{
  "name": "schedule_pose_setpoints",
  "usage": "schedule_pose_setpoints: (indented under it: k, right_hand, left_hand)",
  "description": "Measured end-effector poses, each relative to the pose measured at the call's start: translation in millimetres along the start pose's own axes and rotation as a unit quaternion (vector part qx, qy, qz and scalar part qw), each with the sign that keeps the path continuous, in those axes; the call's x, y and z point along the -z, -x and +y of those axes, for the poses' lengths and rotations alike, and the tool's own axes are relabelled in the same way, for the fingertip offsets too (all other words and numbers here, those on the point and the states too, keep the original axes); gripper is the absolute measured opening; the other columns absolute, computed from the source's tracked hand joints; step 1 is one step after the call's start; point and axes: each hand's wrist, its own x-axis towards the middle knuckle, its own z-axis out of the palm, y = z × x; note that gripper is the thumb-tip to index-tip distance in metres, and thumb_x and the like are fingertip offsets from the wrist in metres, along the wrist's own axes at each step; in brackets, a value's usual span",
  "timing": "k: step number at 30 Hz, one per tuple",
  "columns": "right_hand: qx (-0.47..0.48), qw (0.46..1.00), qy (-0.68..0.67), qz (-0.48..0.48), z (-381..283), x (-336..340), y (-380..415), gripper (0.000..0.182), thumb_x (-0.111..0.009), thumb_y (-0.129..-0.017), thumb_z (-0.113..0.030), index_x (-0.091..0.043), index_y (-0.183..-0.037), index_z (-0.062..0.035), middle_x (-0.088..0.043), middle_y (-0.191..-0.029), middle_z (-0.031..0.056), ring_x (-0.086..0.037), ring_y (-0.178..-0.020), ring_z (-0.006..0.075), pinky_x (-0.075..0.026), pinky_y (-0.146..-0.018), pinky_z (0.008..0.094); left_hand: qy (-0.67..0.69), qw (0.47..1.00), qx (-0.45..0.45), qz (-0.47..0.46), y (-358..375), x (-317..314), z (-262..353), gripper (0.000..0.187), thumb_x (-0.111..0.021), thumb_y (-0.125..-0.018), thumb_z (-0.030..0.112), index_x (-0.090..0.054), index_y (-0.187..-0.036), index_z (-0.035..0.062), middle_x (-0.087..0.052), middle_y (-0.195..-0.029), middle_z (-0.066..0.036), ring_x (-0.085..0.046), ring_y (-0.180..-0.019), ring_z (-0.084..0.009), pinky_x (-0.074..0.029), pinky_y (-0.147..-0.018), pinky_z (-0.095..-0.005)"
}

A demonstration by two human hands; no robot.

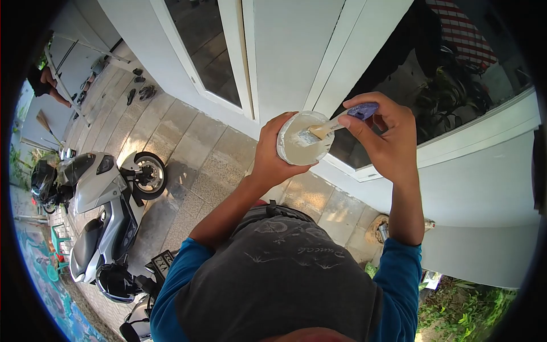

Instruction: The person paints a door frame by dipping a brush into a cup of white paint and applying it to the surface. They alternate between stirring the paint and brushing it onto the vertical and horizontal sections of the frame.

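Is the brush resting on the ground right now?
No, the right hand holds the brush with its bristles inside the paint cup held by the left hand.

well below and left of the fingers [288, 122], a silver scooter [105, 214] stands on the stone paving [188, 159]. above the fingers rises a white window frame [285, 51]. far left, what may be sandals [139, 91] lie by the wall; another person's hand [48, 77] shows there.
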Motion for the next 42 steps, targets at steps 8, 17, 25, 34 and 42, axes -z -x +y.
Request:
schedule_pose_setpoints:
  k: [8, 17, 25, 34, 42]
  right_hand:
    - [-0.018, 0.999, -0.039, -0.008, 3, 7, 1, 0.023, -0.084, -0.085, -0.016, -0.073, -0.101, -0.0032, -0.07, -0.08, 0.0041, -0.055, -0.065, 0.0078, -0.044, -0.06, 0.0251]
    - [0.036, 0.997, 0.044, -0.045, 11, -11, 25, 0.024, -0.083, -0.085, -0.018, -0.073, -0.102, -0.0052, -0.069, -0.081, 0.0099, -0.065, -0.065, 0.0219, -0.05, -0.06, 0.0311]
    - [0.032, 0.999, 0.038, -0.022, 18, -3, 32, 0.024, -0.082, -0.087, -0.019, -0.073, -0.103, -0.0034, -0.069, -0.083, 0.0107, -0.067, -0.067, 0.0218, -0.053, -0.06, 0.0311]
    - [0.028, 0.999, 0.044, -0.006, 22, -8, 36, 0.024, -0.083, -0.086, -0.019, -0.073, -0.101, -0.0034, -0.069, -0.082, 0.0097, -0.064, -0.065, 0.0181, -0.05, -0.059, 0.0297]
    - [-0.013, 0.999, -0.029, 0.032, 27, -6, 41, 0.021, -0.081, -0.088, -0.013, -0.07, -0.101, -0.0004, -0.07, -0.085, 0.0112, -0.064, -0.068, 0.015, -0.051, -0.061, 0.029]
  left_hand:
    - [0.098, 0.994, 0.055, 0.009, 7, -11, 0, 0.099, -0.097, -0.062, 0.024, -0.046, -0.142, -0.0012, -0.055, -0.134, -0.018, -0.057, -0.125, -0.0303, -0.045, -0.106, -0.0423]
    - [0.126, 0.989, 0.07, -0.015, 16, -23, 3, 0.1, -0.096, -0.065, 0.022, -0.041, -0.145, -0.0001, -0.055, -0.133, -0.017, -0.058, -0.124, -0.0278, -0.047, -0.104, -0.0404]
    - [0.116, 0.99, 0.075, -0.031, 20, -29, 0, 0.099, -0.096, -0.065, 0.021, -0.042, -0.145, 0.0001, -0.056, -0.134, -0.016, -0.058, -0.124, -0.0274, -0.048, -0.104, -0.0401]
    - [0.122, 0.989, 0.08, -0.027, 14, -31, 3, 0.098, -0.096, -0.065, 0.021, -0.043, -0.144, 0.0, -0.058, -0.133, -0.016, -0.059, -0.123, -0.0268, -0.048, -0.105, -0.04]
    - [0.107, 0.991, 0.078, -0.023, 16, -34, 2, 0.098, -0.096, -0.066, 0.022, -0.043, -0.144, 0.0004, -0.056, -0.135, -0.016, -0.058, -0.126, -0.0275, -0.047, -0.106, -0.0407]
